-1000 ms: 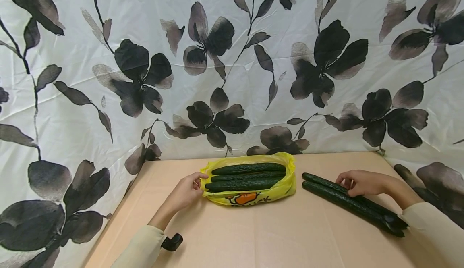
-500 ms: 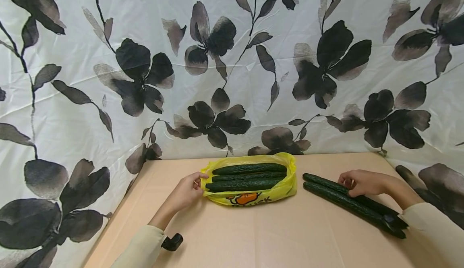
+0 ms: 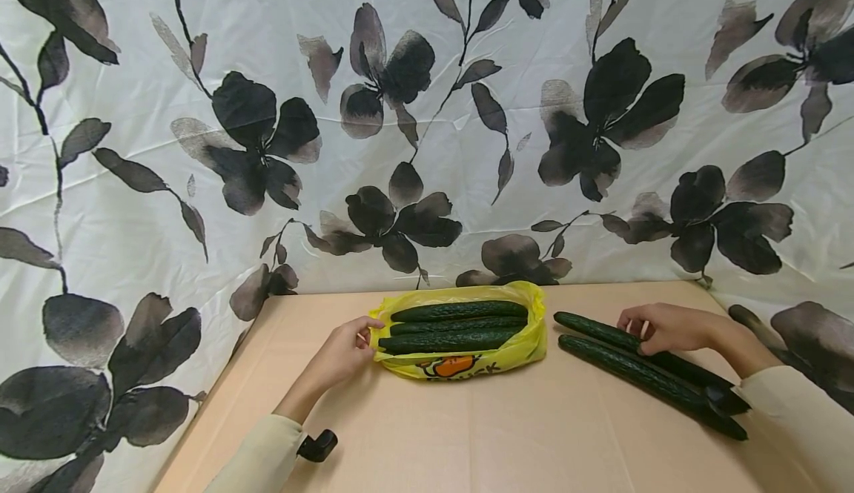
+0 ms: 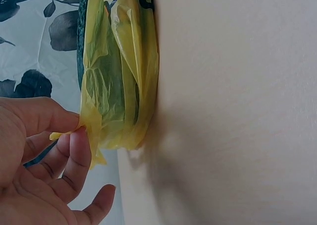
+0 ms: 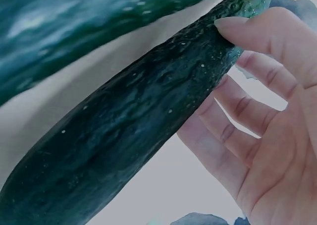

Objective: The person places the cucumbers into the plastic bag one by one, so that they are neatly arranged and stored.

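In the head view a yellow plastic bag point(image 3: 530, 351) lies on its side at the back of the table, its mouth spread toward the camera. Several long dark green cucumbers point(image 3: 447, 340) show inside it. My left hand point(image 3: 348, 346) pinches the bag's left end between thumb and finger; the left wrist view shows the gathered plastic point(image 4: 91, 128) at the fingertips. To the right, my right hand point(image 3: 670, 328) holds a cucumber point(image 5: 124, 116), thumb on one side and fingers on the other. A second loose cucumber point(image 3: 640, 376) lies alongside on the nearer side, a narrow gap between them.
The pale tan table point(image 3: 467, 434) ends at the back against a white cloth point(image 3: 427, 4) with dark flower prints. A black device point(image 3: 317, 445) sits at the left wrist.
My right hand has shifted slightly up and away with its cucumber, parting it from the other loose one. The left hand and the bag have stayed put.
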The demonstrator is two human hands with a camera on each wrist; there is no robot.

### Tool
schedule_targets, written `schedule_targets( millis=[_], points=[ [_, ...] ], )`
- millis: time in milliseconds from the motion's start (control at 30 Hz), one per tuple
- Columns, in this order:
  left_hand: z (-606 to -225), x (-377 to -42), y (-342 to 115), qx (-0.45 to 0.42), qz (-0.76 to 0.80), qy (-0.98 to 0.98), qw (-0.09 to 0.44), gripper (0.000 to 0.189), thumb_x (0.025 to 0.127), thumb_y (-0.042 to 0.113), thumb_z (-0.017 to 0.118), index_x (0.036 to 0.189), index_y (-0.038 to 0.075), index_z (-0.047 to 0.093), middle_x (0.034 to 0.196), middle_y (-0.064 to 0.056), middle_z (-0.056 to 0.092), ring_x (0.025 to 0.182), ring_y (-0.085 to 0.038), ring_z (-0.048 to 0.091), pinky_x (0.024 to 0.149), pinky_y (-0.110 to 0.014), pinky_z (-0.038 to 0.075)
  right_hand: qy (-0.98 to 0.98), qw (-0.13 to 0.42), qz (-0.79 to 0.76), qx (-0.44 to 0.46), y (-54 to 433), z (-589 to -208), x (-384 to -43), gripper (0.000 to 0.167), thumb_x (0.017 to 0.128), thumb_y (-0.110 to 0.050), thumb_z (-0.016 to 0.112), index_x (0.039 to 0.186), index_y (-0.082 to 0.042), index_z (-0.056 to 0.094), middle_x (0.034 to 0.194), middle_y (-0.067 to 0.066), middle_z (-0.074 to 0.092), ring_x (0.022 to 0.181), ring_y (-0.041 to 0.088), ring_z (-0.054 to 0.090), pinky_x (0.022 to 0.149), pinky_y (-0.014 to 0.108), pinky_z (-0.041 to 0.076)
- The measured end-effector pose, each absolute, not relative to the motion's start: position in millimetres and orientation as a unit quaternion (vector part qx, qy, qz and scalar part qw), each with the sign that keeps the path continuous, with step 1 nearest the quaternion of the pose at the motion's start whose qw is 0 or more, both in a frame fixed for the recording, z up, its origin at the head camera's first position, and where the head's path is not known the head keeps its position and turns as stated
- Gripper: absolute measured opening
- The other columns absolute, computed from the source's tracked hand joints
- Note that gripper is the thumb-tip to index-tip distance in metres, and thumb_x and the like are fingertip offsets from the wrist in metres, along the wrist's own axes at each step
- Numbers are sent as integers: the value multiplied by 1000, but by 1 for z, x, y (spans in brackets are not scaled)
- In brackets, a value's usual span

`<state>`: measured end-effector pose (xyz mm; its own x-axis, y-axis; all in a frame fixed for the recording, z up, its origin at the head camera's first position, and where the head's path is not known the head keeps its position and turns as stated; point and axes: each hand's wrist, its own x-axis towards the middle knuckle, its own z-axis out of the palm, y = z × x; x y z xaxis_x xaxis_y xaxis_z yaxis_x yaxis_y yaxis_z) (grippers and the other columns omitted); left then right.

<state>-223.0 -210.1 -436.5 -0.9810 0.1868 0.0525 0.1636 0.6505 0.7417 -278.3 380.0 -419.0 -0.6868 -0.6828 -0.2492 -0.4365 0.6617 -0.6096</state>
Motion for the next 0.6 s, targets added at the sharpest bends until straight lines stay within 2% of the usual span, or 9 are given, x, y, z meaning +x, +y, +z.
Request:
schedule_targets(
  millis=[333,600],
  points=[
    [-436,-221,-212,104,407,907,13,47,80,-13,64,125,2,67,92,-13,58,75,-17,55,65,-24,46,880,236,-267,-314,367,-403,-278,37,88,-10,72,123,-6,58,110,8,60,92,19,66,71,28,56],
    [-436,-220,-213,106,404,909,14,47,80,-13,65,125,2,67,93,-14,58,75,-17,55,64,-24,45,882,238,-270,-304,354,-389,-276,33,91,-9,69,121,-7,58,105,9,60,87,16,66,70,30,56]
  ],
)
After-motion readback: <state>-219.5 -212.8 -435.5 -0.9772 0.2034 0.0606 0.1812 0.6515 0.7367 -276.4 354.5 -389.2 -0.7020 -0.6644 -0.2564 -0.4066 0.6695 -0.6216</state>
